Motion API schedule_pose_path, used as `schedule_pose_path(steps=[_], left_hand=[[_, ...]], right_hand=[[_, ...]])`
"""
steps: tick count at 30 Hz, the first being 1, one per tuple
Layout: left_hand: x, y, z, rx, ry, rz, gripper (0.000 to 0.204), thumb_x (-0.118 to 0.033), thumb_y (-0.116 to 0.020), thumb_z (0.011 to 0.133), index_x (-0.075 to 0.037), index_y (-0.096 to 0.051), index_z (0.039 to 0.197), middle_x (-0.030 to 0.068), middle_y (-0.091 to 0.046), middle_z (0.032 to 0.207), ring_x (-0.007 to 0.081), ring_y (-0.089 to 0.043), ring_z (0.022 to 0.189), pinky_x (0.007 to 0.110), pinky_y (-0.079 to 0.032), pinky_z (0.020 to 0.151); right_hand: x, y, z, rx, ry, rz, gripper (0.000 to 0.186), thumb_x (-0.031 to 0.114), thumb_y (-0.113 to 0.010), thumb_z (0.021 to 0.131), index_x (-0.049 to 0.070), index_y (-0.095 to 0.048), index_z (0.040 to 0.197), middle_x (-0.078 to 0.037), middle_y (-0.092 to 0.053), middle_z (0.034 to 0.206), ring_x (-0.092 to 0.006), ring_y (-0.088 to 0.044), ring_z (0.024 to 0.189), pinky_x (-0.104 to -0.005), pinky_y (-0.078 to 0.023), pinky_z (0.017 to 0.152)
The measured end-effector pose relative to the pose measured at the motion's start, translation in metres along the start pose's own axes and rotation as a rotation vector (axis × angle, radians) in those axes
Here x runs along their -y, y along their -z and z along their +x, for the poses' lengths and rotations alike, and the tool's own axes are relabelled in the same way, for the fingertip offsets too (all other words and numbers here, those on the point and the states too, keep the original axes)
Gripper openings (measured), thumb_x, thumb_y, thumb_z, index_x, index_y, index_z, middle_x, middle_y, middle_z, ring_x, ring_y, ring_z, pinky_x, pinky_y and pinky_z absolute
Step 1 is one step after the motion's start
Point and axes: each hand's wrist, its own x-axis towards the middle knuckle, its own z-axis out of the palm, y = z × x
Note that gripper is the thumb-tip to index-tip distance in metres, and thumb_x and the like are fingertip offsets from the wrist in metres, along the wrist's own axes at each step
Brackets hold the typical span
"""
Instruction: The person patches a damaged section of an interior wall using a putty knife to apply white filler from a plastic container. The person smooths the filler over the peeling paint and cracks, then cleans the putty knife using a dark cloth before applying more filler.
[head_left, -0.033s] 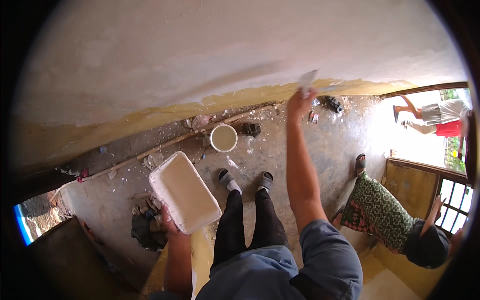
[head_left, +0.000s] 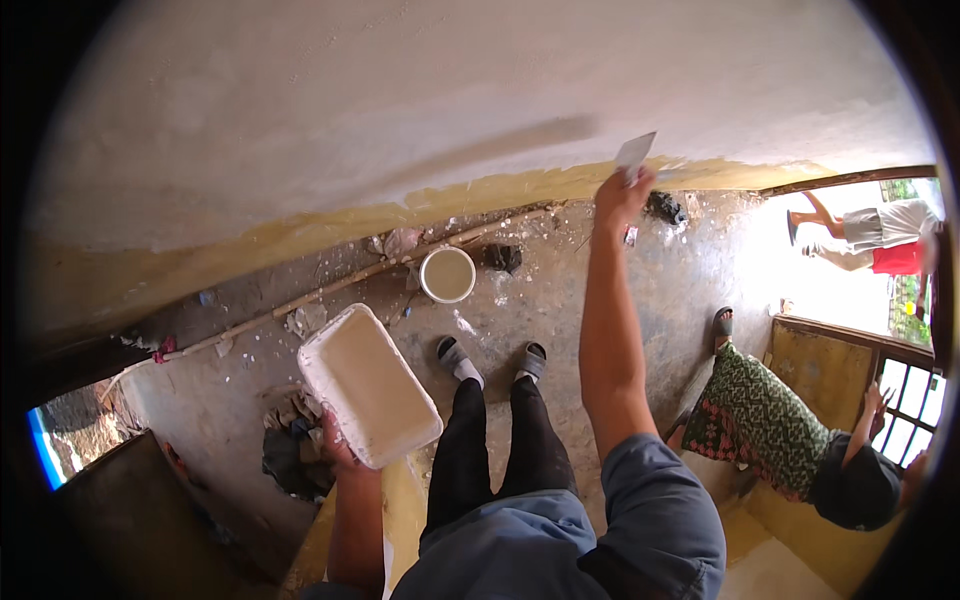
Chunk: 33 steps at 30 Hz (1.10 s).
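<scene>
My left hand (head_left: 341, 440) grips the left rim of a white rectangular tub (head_left: 313, 372), its inside coated with pale, creamy wall filler. The tub is held tilted over the floor, left of my legs. With my right arm stretched forward, my right hand (head_left: 622, 203) is closed round a putty knife (head_left: 635, 150). The flat pale blade is up against or just off the wall (head_left: 480, 90), near the lower edge of its whitish coat; I cannot tell whether it touches. Below that edge runs a bare yellow strip (head_left: 480, 195).
A round white bucket (head_left: 447, 276) of pale mix stands ahead of my feet. Beside it lie a long pole (head_left: 330, 290), dark plastic bags (head_left: 503, 259) and splatters. One person in a patterned green skirt (head_left: 765, 425) is at right; another (head_left: 880, 230) is outside the doorway.
My right hand and the putty knife have moved right along the wall and slightly up. The tub in my left hand has hardly moved. The person at right has shifted an arm slightly.
</scene>
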Motion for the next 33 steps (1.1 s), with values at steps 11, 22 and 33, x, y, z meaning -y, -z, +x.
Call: schedule_pose_path(steps=[11, 22, 33], left_hand=[[-0.001, 0.001, 0.001, 0.011, 0.009, 0.001, 0.073, -0.043, -0.056, 0.085, -0.009, -0.027, 0.143, 0.0103, -0.037, 0.142, 0.0308, -0.038, 0.127, 0.049, -0.030, 0.106], [-0.002, -0.003, 0.001, 0.011, 0.086, -0.034, 0.072, -0.043, -0.056, 0.085, -0.010, -0.028, 0.143, 0.0103, -0.037, 0.142, 0.0308, -0.038, 0.127, 0.049, -0.031, 0.105], [-0.002, -0.003, -0.001, 0.036, 0.065, -0.042, 0.070, -0.040, -0.055, 0.087, -0.006, -0.029, 0.142, 0.0123, -0.039, 0.140, 0.0310, -0.040, 0.126, 0.048, -0.032, 0.104]], right_hand=[[0.015, -0.009, -0.092, 0.599, -0.032, 0.092, 0.013, 0.006, -0.050, 0.088, 0.004, -0.055, 0.101, -0.012, -0.061, 0.092, -0.0223, -0.057, 0.080, -0.0386, -0.048, 0.070], [0.066, -0.039, -0.129, 0.691, 0.540, 0.033, 0.021, 0.005, -0.054, 0.087, 0.006, -0.058, 0.107, -0.013, -0.061, 0.093, -0.0248, -0.060, 0.084, -0.0368, -0.050, 0.075], [0.008, -0.009, 0.028, 0.054, -0.182, 0.144, 0.007, 0.006, -0.050, 0.087, 0.003, -0.055, 0.091, -0.009, -0.056, 0.081, -0.0175, -0.052, 0.072, -0.0304, -0.046, 0.063]])
